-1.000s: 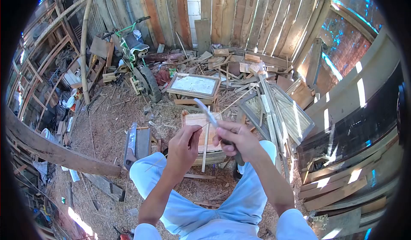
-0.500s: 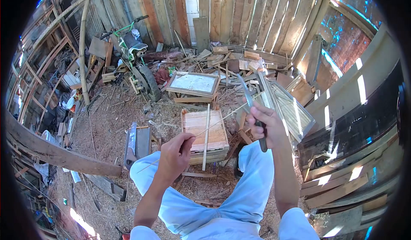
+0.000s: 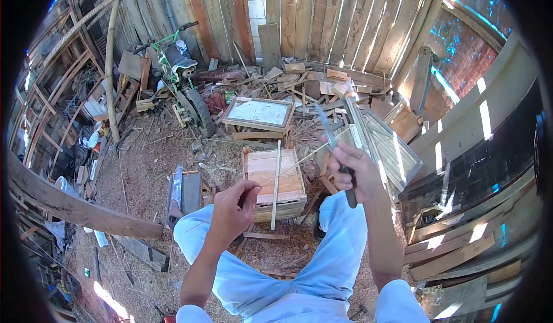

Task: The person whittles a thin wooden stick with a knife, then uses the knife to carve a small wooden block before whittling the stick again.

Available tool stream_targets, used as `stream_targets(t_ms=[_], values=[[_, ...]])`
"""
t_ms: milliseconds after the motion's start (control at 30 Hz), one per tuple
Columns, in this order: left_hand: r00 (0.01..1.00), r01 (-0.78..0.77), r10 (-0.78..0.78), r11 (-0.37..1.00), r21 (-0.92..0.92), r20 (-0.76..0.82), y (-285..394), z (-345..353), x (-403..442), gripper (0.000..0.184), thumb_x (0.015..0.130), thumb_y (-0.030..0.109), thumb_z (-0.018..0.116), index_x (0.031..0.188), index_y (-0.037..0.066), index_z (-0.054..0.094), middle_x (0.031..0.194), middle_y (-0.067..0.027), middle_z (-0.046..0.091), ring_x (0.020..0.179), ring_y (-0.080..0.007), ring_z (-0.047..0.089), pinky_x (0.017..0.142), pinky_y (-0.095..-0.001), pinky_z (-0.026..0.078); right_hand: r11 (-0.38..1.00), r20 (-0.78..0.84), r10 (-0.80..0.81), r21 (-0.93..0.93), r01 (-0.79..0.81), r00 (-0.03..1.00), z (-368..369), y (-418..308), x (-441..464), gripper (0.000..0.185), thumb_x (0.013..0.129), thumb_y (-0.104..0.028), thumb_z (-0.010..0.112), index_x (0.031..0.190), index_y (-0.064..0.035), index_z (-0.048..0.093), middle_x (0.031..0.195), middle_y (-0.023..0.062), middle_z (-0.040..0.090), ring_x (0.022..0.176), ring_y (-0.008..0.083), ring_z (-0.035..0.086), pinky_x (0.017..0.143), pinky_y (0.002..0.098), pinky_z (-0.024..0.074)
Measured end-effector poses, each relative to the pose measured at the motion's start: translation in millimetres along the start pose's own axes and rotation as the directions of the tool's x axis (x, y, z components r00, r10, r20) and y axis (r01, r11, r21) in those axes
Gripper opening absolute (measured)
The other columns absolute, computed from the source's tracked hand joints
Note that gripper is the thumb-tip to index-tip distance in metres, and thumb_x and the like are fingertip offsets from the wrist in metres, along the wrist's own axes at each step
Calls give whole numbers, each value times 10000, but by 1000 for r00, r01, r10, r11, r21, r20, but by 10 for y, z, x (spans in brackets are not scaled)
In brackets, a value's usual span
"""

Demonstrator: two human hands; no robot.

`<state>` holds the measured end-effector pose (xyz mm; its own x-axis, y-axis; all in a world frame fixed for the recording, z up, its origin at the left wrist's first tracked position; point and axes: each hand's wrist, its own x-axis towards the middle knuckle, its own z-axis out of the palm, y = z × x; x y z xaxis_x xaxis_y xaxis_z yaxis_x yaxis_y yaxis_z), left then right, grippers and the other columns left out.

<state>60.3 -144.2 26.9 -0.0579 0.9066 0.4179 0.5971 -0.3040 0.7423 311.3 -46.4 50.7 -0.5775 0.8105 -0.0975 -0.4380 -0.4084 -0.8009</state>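
The left hand (image 3: 233, 208) is hiding a stretch of the thin strip (image 3: 304, 159); the right hand (image 3: 358, 172) is covering part of the knife (image 3: 329, 131), whose blade is looking blurred. The round border is cutting off the black panel (image 3: 489, 164).

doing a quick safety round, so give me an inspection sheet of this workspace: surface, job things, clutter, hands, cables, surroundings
Surface: ground strewn with shavings and scraps; wooden box stands before the knees, pale slat across its top.
Job things: knife, blade bare and pointing up and away; thin strip slants behind it, contact unclear.
Clutter: scrap wood piled by the far wall; saw-like tool left of the box.
Hands: left hand pinches the thin strip; right hand grips the knife's handle.
Cables: nothing seen for certain; the left-edge tangle is unclear.
Surroundings: gapped plank wall ahead; bike at far left.
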Motion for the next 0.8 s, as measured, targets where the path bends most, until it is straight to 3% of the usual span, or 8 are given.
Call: stream_targets(t_ms=[33,67,100,200,267,333,433,800], values=[[1000,-13,13,1000,-5,9,-9,14,-2,48,870,30,625,903,-3,632,668,-79,635,575,-129,610,520,-253,448,1000,54,14,16,-15,998,26,16,-16,355,956,-148,520,1296,-46,503,743,6,544,472,21,382,373,162,287],[1000,-13,13,1000,-9,9,4,50,9,48,870,30,625,903,-3,632,668,-79,635,575,-129,610,520,-253,448,986,-58,97,-131,-104,994,102,96,-40,352,959,-158,521,1295,-55,510,737,2,543,460,19,373,377,169,286],[1000,-19,19,1000,-21,10,48,109,39,48,870,30,625,904,-4,631,670,-81,635,578,-128,613,523,-252,450,985,-61,97,-134,-104,993,197,197,-35,352,959,-158,521,1295,-55,510,737,2,543,460,19,373,377,169,286],[999,-34,33,999,-35,-25,122,193,80,47,870,29,626,902,-5,630,672,-81,635,581,-129,613,532,-252,455,976,117,192,-130,-176,974,315,351,-16,334,959,-179,531,1267,-49,532,743,5,544,473,25,380,392,173,286],[997,-44,42,998,-36,-58,124,161,68,46,869,28,627,900,-6,631,671,-80,635,581,-131,610,537,-253,457,979,90,185,-102,-175,979,218,299,-20,349,956,-176,536,1279,-44,524,757,10,541,501,32,392,404,173,283],[996,-75,74,997,-7,-53,104,91,43,50,855,2,619,900,-9,601,764,-136,636,611,-238,625,549,-313,474,990,-20,134,-41,-135,991,213,168,-16,365,951,-155,536,1296,-39,510,754,15,531,491,38,385,399,174,276],[1000,-20,20,1000,-13,-2,7,-4,4,59,854,9,625,905,-8,600,769,-140,639,629,-246,632,559,-313,480,1000,5,29,-2,-29,1000,21,31,7,357,943,-142,540,1283,-35,514,761,21,533,483,40,382,394,171,277],[1000,-20,19,999,49,21,-145,-131,8,65,859,41,630,900,-3,606,743,-139,634,605,-243,624,546,-313,471,999,-82,-39,-7,39,996,-199,-205,-22,367,933,-126,557,1285,-32,517,757,26,541,506,48,404,386,165,304]])
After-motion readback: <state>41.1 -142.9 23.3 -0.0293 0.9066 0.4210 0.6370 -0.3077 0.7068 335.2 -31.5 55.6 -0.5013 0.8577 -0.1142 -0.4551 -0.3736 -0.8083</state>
